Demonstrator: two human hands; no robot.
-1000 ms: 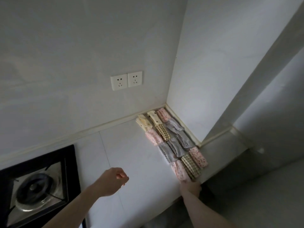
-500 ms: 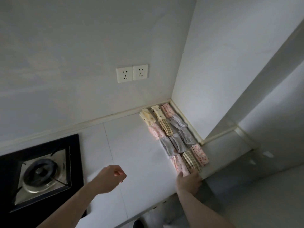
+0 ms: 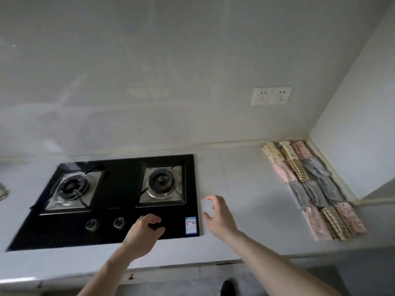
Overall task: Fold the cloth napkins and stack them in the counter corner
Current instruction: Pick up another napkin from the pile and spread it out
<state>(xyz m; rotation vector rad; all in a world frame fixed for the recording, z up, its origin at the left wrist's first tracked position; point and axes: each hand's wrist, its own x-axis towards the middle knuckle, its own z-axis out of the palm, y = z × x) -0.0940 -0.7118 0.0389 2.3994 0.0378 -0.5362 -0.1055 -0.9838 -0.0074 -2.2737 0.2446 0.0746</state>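
The folded cloth napkins [image 3: 314, 189] lie in the far right corner of the worktop [image 3: 252, 210], set side by side in three short rows along the right wall rather than one on top of another; pink, cream, checked and grey pieces touch edge to edge. Both hands hang over the middle of the worktop, well apart from them. The left hand [image 3: 145, 233] hovers over the front edge of the black gas hob [image 3: 111, 199] near its knobs, fingers loosely curled, and appears to hold nothing. The right hand [image 3: 218, 216] is just to the right of the hob with fingers spread and relaxed; a pale, blurred patch shows by its fingertips, and I cannot tell whether that is something it touches or only glare on the tile. No unfolded napkin is in view, so the folding looks finished, and what remains, if anything, is gathering the rows into a true stack. To do that well, each hand should slide flat under a folded piece, lift it without letting the fold open, and set it squarely on its neighbour with edges aligned, working towards the corner so the pile rests against both walls.
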